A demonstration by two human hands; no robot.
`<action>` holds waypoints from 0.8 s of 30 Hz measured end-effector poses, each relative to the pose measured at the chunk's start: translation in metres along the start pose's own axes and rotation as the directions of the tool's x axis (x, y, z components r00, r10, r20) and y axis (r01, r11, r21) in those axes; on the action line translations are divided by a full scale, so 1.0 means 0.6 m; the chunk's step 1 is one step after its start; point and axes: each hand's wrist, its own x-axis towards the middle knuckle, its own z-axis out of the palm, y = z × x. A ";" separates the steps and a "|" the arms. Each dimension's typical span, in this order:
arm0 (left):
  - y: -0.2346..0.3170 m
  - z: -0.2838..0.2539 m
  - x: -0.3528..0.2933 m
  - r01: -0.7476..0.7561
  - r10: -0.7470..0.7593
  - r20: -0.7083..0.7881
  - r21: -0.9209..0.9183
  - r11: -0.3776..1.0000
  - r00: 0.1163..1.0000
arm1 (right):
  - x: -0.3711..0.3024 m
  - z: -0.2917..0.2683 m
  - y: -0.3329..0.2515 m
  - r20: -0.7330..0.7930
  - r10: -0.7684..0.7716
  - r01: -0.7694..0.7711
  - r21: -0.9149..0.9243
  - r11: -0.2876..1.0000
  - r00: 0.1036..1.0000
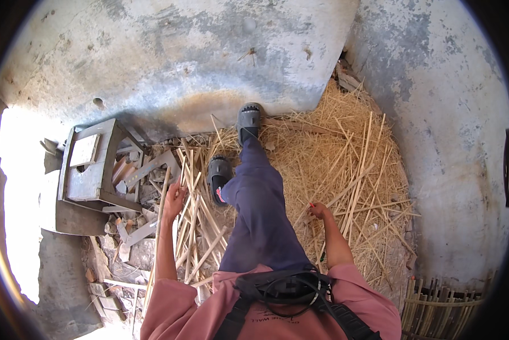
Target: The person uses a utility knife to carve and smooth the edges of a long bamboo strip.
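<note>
My left hand (174, 199) is held low on the left, its fingers apart, beside a loose heap of pale split bamboo strips (193, 224). One long strip (163, 195) runs along that forearm; I see no clear grip on it. On the other side, my right hand (319, 211) is closed over the straw, with a small red thing (311, 205) showing at its fingertips. The rest of that object is hidden or too small to name. Dry straw-like shavings (345, 170) spread beneath the right hand, with several long strips (363, 175) lying across them.
My feet in dark sandals (249, 122) stand amid the litter near a peeling wall (209, 62). A worn wooden box (90, 164) stands at left beside broken boards (147, 170). Bricks (108, 303) lie lower left. A slatted bamboo piece (441, 309) is at lower right.
</note>
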 end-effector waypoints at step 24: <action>0.091 -0.055 0.005 0.036 0.115 -0.359 0.389 0.920 0.926 | 0.015 -0.015 -0.006 0.011 -0.031 0.032 -0.086 0.996 0.999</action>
